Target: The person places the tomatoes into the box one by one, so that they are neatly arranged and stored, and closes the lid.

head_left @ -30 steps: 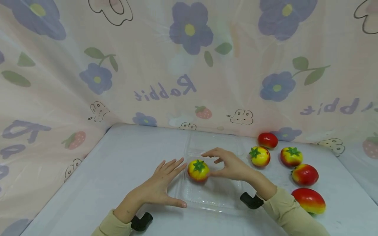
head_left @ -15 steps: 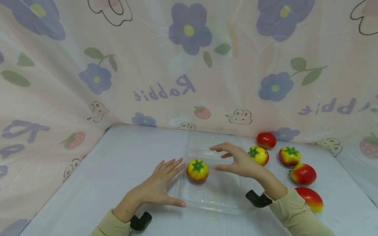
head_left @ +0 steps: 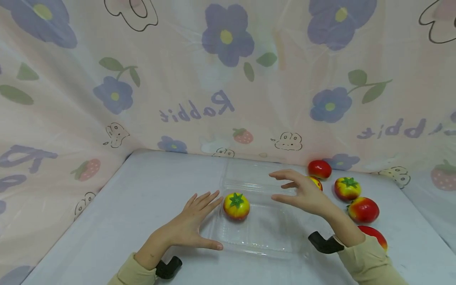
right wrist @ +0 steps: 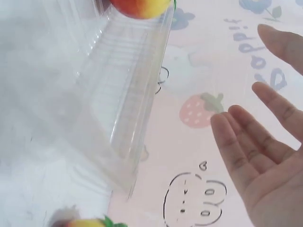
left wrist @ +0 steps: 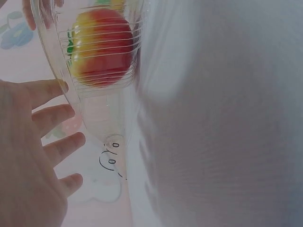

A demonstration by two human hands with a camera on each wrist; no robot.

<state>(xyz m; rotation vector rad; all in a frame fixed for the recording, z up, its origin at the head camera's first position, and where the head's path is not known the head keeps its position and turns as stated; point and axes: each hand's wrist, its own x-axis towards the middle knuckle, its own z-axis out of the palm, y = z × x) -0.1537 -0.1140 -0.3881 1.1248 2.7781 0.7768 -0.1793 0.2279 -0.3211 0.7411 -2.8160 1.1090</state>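
A clear plastic clamshell box [head_left: 267, 231] lies with its lid folded back on the white table. In its left part sits a round yellow-and-red toy fruit [head_left: 236, 209] with a green star-shaped leaf top. My left hand [head_left: 189, 229] is at the box's left side, fingers spread and thumb out; in the left wrist view an index fingertip [left wrist: 62, 85] is at the rim, and whether it touches cannot be told. Over the box's right side hovers my right hand [head_left: 308, 196], holding nothing, its fingers loosely bent and the thumb apart.
To the right lie more toy fruits: a red one [head_left: 319, 169] at the back, a yellow one [head_left: 317, 183] partly behind my right hand, a yellow-red one [head_left: 347, 189], a red one [head_left: 364, 209] and another [head_left: 375, 235] partly behind the sleeve. A printed curtain [head_left: 196, 79] hangs behind.
My right hand has let go of the fruit in the box and moved right, towards the other fruits. The left hand has stayed in place.
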